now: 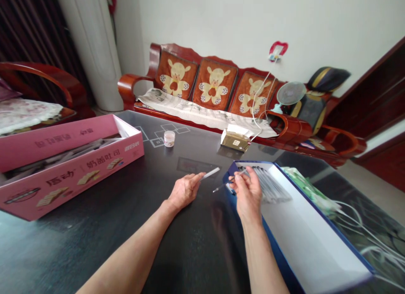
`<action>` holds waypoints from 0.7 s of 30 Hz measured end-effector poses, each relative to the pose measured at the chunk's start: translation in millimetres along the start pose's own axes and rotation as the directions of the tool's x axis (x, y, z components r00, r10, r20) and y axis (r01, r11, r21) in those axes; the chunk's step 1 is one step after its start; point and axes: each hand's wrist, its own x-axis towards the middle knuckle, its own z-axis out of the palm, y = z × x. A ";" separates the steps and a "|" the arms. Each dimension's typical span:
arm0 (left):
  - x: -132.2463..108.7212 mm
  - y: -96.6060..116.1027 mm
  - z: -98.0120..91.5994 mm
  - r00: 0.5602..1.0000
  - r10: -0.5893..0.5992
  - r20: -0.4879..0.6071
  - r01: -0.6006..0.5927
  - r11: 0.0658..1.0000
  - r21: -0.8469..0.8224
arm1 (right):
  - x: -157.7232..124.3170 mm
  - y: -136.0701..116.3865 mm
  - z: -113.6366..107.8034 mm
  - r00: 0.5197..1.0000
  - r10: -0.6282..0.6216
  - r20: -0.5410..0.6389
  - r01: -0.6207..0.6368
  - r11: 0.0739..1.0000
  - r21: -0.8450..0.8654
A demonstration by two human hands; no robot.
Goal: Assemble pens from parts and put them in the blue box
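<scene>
My left hand [186, 190] is closed, its fingers pinching a short, slim whitish translucent strip [211, 173] that points up to the right. In my right hand [247, 192], a thin pen-like stick [222, 186] is pinched between thumb and fingers, its narrow tip toward the left hand. The two held things are apart. Under and beside the right hand stands a blue-edged box [311, 239] with a white inside. Several slim clear sticks with dark ends [272, 186] lie side by side at its far end.
A pink carton [91, 167] holding dark packets stands left on the black table [133, 243]. A small white jar [169, 138] and a tissue box [236, 140] are farther back. Right of the blue box lie a green packet [311, 190] and white cables [357, 222].
</scene>
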 end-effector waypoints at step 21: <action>-0.2 9.6 -3.4 0.995 0.053 0.082 -0.058 0.997 0.050 | 3.2 -21.3 -4.0 0.888 -0.427 -0.169 0.379 0.889 -0.256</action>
